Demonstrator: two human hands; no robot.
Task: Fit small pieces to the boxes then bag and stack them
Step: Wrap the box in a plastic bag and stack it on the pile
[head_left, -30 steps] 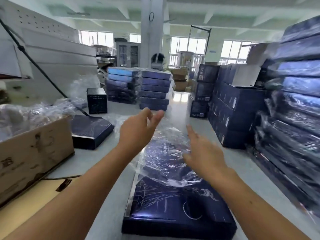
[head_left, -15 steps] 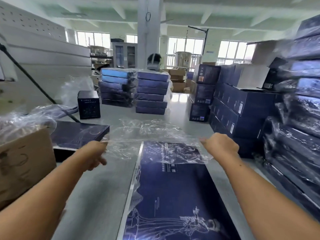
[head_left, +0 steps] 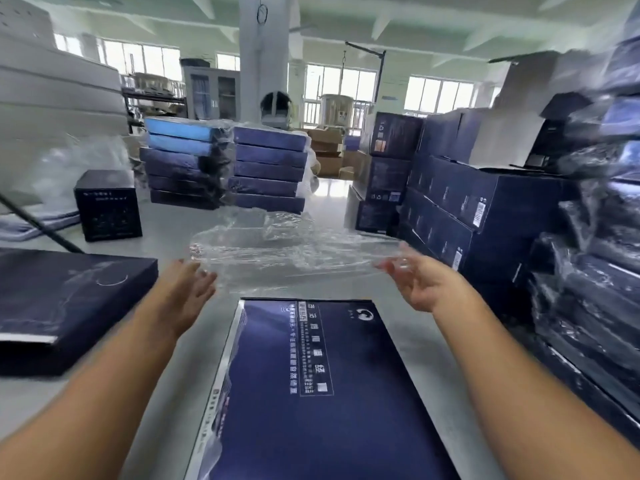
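A flat dark-blue box [head_left: 311, 393] with white print lies lengthwise on the grey table [head_left: 162, 382] right in front of me. A clear plastic bag [head_left: 294, 251] is stretched in the air just beyond the box's far end, off the box. My left hand [head_left: 188, 285] holds the bag's left corner with its fingers loosely extended. My right hand [head_left: 419, 282] pinches the bag's right edge. The bag's mouth is too crumpled to make out.
A second flat blue box [head_left: 69, 299] lies at the left, with a small black cube box [head_left: 107, 206] behind it. Two stacks of bagged boxes [head_left: 270, 171] stand at the back. Dark cartons [head_left: 450, 209] and bagged boxes [head_left: 588, 271] wall the right side. A person's head [head_left: 275, 105] shows behind the stacks.
Both hands lifted the bag off the box's far end and pulled it taut, farther away. The view moved forward and the box's printed end now lies uncovered.
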